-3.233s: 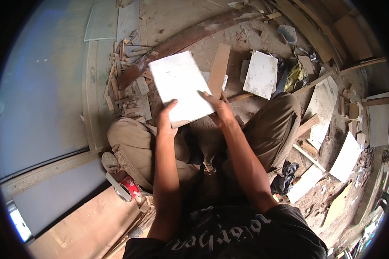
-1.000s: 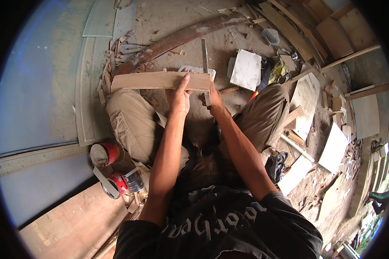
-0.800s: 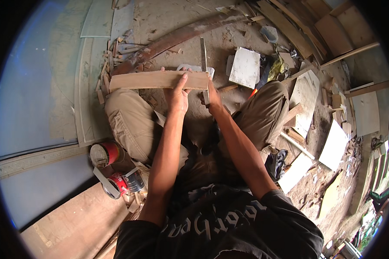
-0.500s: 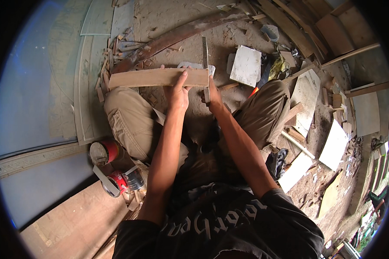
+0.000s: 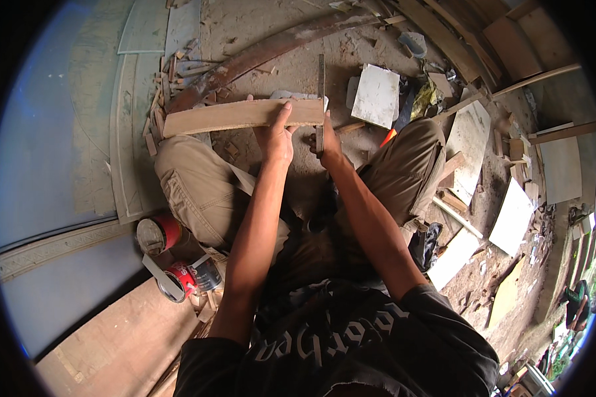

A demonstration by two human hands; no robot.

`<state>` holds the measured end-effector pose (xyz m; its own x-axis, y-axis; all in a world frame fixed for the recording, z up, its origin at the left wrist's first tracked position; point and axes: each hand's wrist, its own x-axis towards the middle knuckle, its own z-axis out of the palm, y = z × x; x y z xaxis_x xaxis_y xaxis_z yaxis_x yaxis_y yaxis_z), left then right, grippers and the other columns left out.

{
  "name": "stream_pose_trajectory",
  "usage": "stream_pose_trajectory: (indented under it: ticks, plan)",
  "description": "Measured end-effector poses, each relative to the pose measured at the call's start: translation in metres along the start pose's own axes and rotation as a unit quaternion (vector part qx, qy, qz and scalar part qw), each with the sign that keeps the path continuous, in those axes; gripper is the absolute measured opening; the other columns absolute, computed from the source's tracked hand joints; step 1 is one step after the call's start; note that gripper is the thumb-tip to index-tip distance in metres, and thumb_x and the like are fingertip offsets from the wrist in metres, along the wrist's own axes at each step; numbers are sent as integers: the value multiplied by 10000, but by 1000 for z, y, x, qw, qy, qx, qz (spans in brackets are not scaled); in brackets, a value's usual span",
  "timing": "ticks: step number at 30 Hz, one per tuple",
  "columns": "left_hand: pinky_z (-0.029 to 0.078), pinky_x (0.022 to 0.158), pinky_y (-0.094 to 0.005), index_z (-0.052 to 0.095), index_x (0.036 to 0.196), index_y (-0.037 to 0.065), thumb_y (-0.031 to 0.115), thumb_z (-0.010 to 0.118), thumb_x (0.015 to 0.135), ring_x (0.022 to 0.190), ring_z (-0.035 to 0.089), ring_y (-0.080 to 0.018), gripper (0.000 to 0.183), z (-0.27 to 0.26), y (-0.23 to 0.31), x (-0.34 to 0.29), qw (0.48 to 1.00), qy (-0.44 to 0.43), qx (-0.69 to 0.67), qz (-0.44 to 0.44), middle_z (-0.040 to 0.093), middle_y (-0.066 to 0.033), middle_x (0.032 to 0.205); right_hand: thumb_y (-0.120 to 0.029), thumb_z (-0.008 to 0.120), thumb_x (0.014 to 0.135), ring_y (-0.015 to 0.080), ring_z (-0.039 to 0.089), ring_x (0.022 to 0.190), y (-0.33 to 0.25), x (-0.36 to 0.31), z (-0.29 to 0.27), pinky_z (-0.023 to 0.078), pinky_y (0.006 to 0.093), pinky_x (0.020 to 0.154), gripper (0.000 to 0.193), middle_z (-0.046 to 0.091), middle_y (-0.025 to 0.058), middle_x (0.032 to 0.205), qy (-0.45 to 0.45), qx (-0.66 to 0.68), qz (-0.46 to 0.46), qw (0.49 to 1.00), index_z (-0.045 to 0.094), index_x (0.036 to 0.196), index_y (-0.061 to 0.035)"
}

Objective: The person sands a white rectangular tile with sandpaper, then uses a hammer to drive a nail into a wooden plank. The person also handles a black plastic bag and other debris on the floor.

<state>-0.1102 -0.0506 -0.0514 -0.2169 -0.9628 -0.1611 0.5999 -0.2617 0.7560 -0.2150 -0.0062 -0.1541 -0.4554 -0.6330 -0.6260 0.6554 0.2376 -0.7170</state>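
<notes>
A person sits with bent knees in tan trousers (image 5: 192, 188), holding a pale wooden board (image 5: 212, 119) crosswise in front of them. The left hand (image 5: 275, 137) has its grip clasped around the board, right of its middle: the thumb presses the near face and fingertips show past the far edge, probably to keep that end steady. The right hand (image 5: 328, 142), at the board's right end, has its grip wrapped around the lower part of a thin straight strip (image 5: 321, 79), perhaps a rule or blade. The strip stands across that end, seemingly to line up with it; whether they touch, I cannot tell. Beyond the board's right end, a white panel (image 5: 376, 96) lies on the littered floor. Nearer the body than the board's left end stands a red tin (image 5: 171, 231).
</notes>
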Motion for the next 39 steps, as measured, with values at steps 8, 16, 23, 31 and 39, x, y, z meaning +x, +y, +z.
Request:
stream_pose_trajectory:
  ticks: [8,16,23,31,39]
  plan:
    - [389,962,-662,120,1526,279,18,724,807,1202,533,-278,975,-3,-4,1,1000,-1,-6,-3,418,-98,1359,-677,455,911,138,515,499,8,12,-6,405,288,409,639,527,28,671,-31,8,12,999,623,960,-63]
    - [346,966,-708,100,1534,271,15,726,806,1192,538,-278,994,-8,-6,3,1000,-5,-9,-1,425,-101,1353,-664,459,916,138,522,503,3,4,0,407,287,413,661,546,40,685,-12,-8,-2,1000,641,1008,-36]
    - [467,965,-554,111,1525,267,6,708,811,1173,575,-261,966,2,-4,-3,1000,-2,-12,-16,443,-102,1337,-666,457,917,144,512,470,14,25,-12,408,282,415,660,538,38,648,-50,4,-1,999,635,974,-33]
    - [469,962,-541,118,1526,256,15,717,808,1174,563,-253,966,-1,-6,-4,1000,5,-5,-19,426,-99,1348,-680,447,915,131,504,470,21,30,-12,386,273,403,683,537,30,655,-74,9,-20,997,638,1014,-32]
    - [508,872,-593,98,1538,258,156,776,804,1220,503,-285,1005,-15,-16,19,996,13,77,-36,423,-116,1355,-723,427,898,116,525,601,6,51,2,419,261,504,714,583,22,800,-115,-5,-62,991,641,1097,-72]
